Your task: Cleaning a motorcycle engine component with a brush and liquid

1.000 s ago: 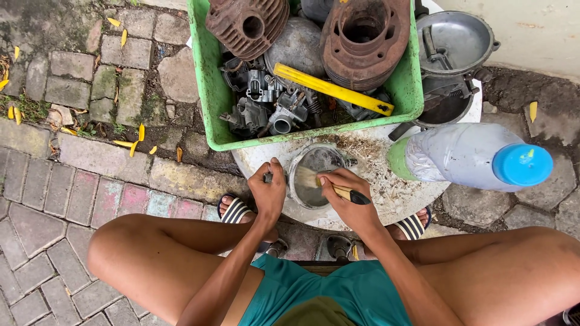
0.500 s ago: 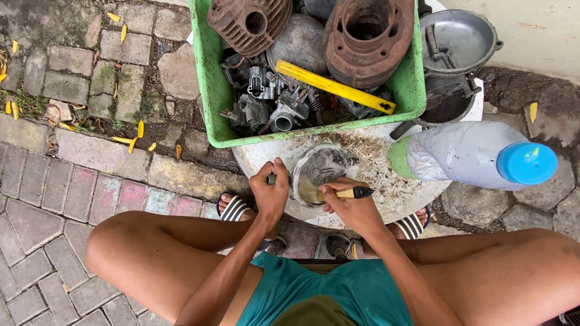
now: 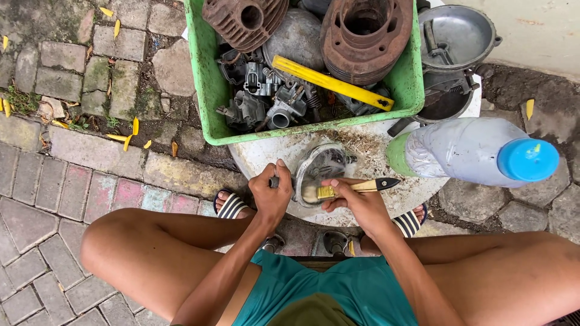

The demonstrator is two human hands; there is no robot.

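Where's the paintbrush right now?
Head view, lower centre: the paintbrush is in the right hand, bristles on the round metal cover below the green tub.

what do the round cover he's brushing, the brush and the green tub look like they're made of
Round cover: looks like cast metal, dull grey and grimy, held by the left hand. Brush in the right hand: pale bristles, brassy band, yellow handle with black tip, wood or plastic. Green tub: seemingly moulded plastic, scuffed matte.

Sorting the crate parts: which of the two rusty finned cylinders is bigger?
The right rusty cylinder, beside the crate's right wall; the left cylinder looks smaller.
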